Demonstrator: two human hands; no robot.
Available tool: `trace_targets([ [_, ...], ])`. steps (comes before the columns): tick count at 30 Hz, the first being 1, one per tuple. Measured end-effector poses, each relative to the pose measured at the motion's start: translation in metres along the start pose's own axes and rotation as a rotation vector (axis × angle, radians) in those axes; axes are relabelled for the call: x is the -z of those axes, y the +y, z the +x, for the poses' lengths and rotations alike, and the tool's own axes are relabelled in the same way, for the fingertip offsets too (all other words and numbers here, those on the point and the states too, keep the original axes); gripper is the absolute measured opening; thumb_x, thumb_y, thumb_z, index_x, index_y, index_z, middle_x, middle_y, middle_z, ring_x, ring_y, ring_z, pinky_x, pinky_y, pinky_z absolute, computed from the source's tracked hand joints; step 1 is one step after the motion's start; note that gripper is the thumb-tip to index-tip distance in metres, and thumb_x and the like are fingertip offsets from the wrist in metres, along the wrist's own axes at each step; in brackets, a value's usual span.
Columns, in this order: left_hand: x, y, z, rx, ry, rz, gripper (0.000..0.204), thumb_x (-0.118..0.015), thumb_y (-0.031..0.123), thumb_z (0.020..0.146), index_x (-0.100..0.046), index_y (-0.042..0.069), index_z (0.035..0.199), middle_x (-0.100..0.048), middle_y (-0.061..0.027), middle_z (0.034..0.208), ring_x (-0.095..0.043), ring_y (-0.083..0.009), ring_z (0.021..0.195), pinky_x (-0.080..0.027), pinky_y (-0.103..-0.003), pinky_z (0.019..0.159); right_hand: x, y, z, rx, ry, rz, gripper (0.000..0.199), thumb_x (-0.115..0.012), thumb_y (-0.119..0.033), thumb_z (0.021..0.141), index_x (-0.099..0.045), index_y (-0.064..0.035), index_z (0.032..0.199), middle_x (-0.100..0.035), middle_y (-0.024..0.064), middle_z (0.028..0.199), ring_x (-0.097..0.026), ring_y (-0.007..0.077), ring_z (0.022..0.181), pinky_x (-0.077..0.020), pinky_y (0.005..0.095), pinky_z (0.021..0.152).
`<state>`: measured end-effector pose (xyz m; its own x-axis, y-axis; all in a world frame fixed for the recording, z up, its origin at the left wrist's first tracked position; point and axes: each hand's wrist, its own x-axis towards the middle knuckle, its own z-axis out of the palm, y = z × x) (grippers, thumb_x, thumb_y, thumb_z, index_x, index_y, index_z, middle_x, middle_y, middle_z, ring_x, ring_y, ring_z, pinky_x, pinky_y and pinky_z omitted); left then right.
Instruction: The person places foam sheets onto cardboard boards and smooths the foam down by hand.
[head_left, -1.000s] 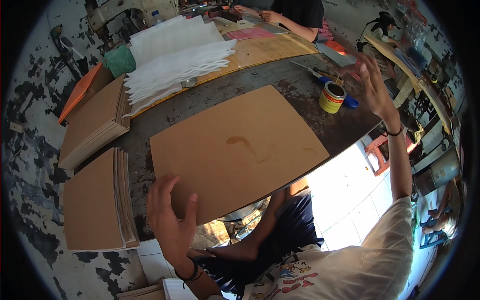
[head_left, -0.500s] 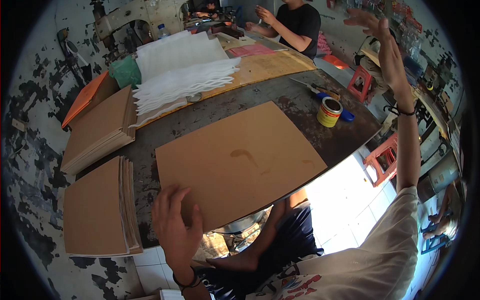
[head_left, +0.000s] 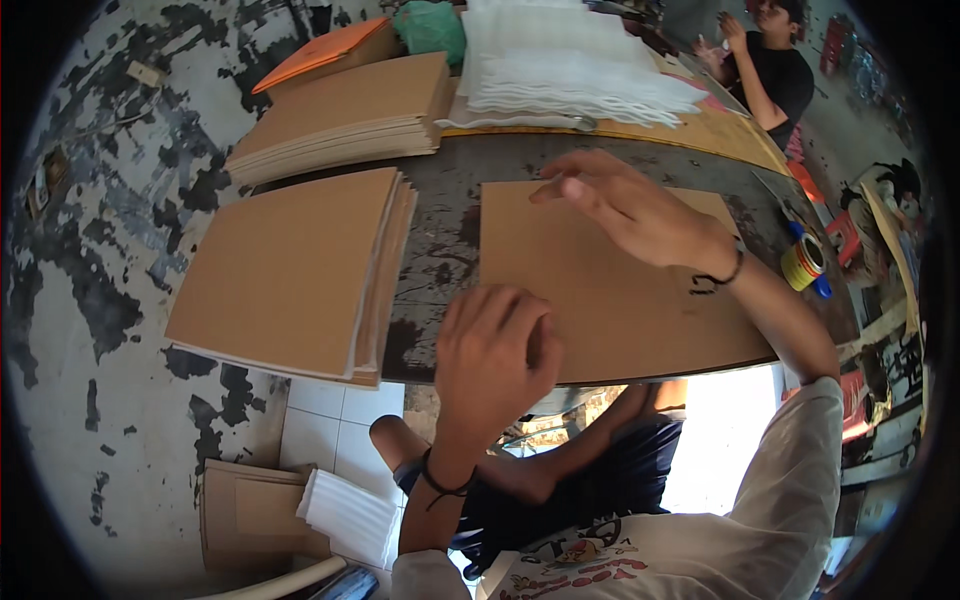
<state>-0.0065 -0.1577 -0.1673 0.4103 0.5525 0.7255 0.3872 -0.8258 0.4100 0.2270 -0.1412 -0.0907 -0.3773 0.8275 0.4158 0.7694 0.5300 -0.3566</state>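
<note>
A flat brown cardboard sheet (head_left: 620,330) lies on the dark, worn table in front of me. My left hand (head_left: 495,350) is at its near left corner, fingers loosely bent, with a gap between thumb and forefinger and nothing visible in it. My right hand (head_left: 640,215) hangs over the sheet's far part, fingers stretched out to the left, holding nothing. Its palm side is hidden. To the left, close by, rests a stack of brown boards (head_left: 285,270) with pale layers showing along its right edge.
Behind that stack lies a thicker pile of boards (head_left: 345,110), near an orange sheet (head_left: 320,55) and a green bag (head_left: 430,30). White foam sheets (head_left: 570,75) fill the far middle. An opened yellow can (head_left: 802,262) stands at right. A person (head_left: 775,80) in black is beyond the table.
My view has turned left. My right hand has come down from high on the right to over the cardboard sheet. The left hand's fingers are more bent, still at the sheet's near left corner.
</note>
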Motion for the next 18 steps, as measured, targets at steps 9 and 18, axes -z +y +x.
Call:
trace_targets([
  [9, -0.001, 0.002, -0.005, -0.023, 0.100, 0.034, 0.011, -0.071, 0.006, 0.071, -0.067, 0.009, 0.081, -0.063, -0.0042, 0.080, -0.061, -0.0258, 0.076, -0.049, -0.039, 0.069, -0.030, 0.029, 0.034, -0.001, -0.148, -0.224, 0.064, -0.032, -0.047, 0.111, -0.074, 0.0008, 0.112, -0.058, 0.0180, 0.134, -0.052, 0.0368, 0.124, -0.0390, 0.0473, 0.110],
  [18, 0.001, 0.003, -0.001, -0.021, 0.039, 0.047, 0.006, -0.068, 0.009, 0.078, -0.066, 0.008, 0.083, -0.062, -0.0058, 0.082, -0.061, -0.0271, 0.080, -0.049, -0.040, 0.075, 0.001, 0.014, -0.004, 0.029, -0.163, -0.456, 0.058, -0.040, -0.044, 0.109, -0.077, -0.0008, 0.103, -0.060, 0.0164, 0.134, -0.052, 0.0336, 0.126, -0.0377, 0.0484, 0.109],
])
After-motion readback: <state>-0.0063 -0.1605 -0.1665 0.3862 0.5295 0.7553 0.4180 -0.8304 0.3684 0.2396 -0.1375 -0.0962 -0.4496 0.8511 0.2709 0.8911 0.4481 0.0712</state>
